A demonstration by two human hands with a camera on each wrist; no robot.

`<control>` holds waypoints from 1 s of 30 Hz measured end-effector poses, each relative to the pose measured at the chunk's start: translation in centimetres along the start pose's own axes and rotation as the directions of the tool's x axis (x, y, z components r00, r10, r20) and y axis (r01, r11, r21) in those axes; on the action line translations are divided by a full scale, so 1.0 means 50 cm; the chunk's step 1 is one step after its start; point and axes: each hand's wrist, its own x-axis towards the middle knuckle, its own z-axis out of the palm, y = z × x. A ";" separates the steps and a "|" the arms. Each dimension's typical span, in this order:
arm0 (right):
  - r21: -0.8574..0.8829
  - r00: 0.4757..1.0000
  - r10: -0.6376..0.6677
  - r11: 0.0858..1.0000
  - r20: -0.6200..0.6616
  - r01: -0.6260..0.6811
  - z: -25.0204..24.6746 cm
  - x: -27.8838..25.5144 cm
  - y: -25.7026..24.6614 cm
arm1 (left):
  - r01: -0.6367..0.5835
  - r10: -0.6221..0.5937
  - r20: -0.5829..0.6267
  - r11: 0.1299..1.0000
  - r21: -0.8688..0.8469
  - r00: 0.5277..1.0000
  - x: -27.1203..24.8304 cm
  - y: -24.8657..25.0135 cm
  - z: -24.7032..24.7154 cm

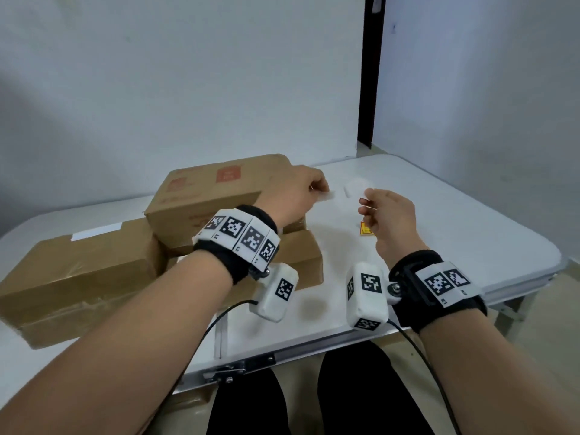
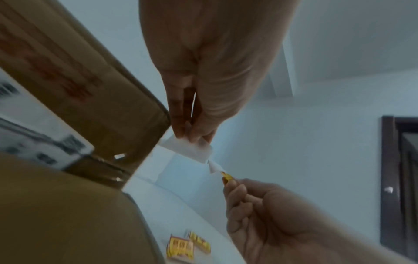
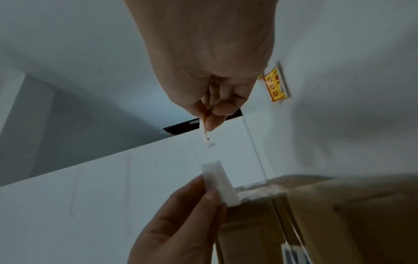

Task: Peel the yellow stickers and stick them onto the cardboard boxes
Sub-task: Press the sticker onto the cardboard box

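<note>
Left hand (image 1: 292, 196) pinches white backing (image 2: 187, 149), right hand (image 1: 387, 219) pinches peeled sticker (image 2: 226, 176); it could curl and stick to itself

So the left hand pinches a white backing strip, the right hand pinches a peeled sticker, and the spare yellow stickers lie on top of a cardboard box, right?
Not quite. The spare yellow stickers lie on the white table, not on a box; the head view shows it. The left hand does pinch the white backing strip, and the right hand the peeled sticker.

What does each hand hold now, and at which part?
The left hand pinches the white backing paper at one end. The right hand pinches a peeled yellow sticker at its edge.
</note>
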 end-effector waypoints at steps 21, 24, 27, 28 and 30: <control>-0.132 0.976 0.029 0.991 0.216 -0.001 0.033 -0.009 0.010 | -0.230 0.254 -0.101 0.952 0.199 0.962 -0.023 -0.001 0.046; -0.122 0.964 0.053 0.992 0.259 -0.021 0.065 -0.029 0.017 | -0.186 0.220 -0.157 0.961 0.206 0.963 -0.042 -0.025 0.028; -0.100 0.953 0.110 0.991 0.282 -0.085 0.094 -0.047 0.022 | -0.141 0.179 -0.181 0.968 0.208 0.967 -0.062 -0.049 0.009; -0.090 0.945 0.140 0.989 0.297 -0.118 0.105 -0.053 0.024 | -0.113 0.153 -0.196 0.973 0.202 0.969 -0.070 -0.059 0.000; -0.077 0.914 0.211 0.977 0.346 -0.197 0.123 -0.066 0.027 | -0.046 0.082 -0.205 0.983 0.178 0.975 -0.085 -0.078 -0.020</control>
